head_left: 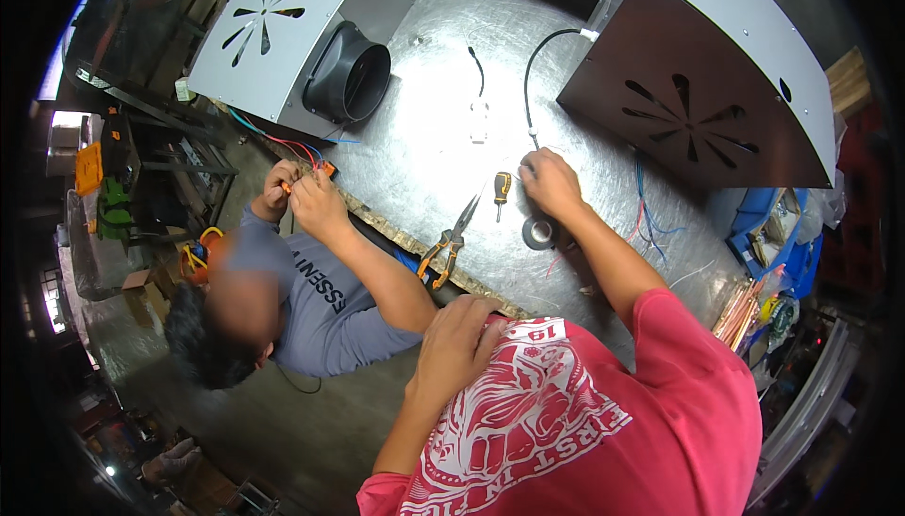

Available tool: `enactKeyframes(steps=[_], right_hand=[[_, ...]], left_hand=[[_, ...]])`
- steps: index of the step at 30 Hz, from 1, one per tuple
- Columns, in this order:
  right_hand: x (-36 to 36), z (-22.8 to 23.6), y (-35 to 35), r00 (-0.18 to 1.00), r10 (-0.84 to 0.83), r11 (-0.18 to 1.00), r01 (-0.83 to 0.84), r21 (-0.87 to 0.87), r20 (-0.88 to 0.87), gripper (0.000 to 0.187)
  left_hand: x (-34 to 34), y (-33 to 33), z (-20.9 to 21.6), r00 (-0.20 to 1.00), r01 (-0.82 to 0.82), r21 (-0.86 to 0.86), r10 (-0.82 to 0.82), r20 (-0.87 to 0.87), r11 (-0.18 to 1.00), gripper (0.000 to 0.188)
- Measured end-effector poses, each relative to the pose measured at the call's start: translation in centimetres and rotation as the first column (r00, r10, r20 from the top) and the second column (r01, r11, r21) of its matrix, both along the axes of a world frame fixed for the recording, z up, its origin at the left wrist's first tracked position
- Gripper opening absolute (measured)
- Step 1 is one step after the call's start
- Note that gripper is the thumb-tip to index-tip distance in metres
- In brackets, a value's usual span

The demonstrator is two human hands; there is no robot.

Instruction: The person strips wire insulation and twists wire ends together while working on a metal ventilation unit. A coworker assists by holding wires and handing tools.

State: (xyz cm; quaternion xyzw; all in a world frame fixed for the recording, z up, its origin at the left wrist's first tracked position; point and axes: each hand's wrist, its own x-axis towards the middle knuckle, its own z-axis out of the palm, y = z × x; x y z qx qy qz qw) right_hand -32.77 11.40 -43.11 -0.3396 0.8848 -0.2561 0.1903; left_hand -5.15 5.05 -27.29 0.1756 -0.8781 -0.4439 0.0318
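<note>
Wears a red shirt [584,403], nearest the camera, at bottom centre. Rests the left hand [457,339] at its upper-left edge, with fingers loosely bent; cannot tell whether gripping anything. Reaches the right hand [554,183] over the tabletop [424,167] to frame centre, apparently pinching the lower end of the black cable [527,82], curved through upper centre. Seems busy handling that end; next likely calls for a steady hold without tugging at the vented box [650,64], upper right.

Our right hand [554,184] touches the lower end of a black cable [527,87]. From it, we see a screwdriver [501,186] at nine o'clock, black tape [530,235] at six.
</note>
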Motion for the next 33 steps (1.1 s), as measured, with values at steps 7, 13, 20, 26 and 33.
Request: enactKeyframes(steps=[7,13,20,26,33], right_hand=[[-2.0,-0.6,-6.7,0.992,-0.110,0.994,0.110,-0.008,-0.054,0.029],[-4.9,-2.9,-9.9,0.998,-0.059,0.992,0.059,0.108,-0.006,0.027],[-5.2,-2.3,-7.7,0.993,-0.122,0.989,0.122,-0.085,0.006,0.024],[-3.6,3.4,-5.7,0.963,0.011,0.966,0.060,-0.253,0.271,0.025],[0.2,10.4,-3.2,0.876,0.326,0.923,-0.214,-0.321,0.355,0.025]], left_hand=[[0.0,0.2,-0.5,0.997,-0.078,0.009,0.078,0.015,0.997,0.026],[0.4,-0.2,-0.9,0.993,-0.106,0.038,0.104,0.051,0.994,0.026],[-0.1,-2.3,-0.9,0.994,-0.112,0.000,0.112,-0.010,0.994,0.026],[-4.3,-6.0,-1.2,0.976,-0.199,-0.080,0.190,-0.111,0.977,0.035],[-11.1,-11.4,-1.4,0.908,-0.385,0.140,0.402,-0.121,0.912,0.033]])
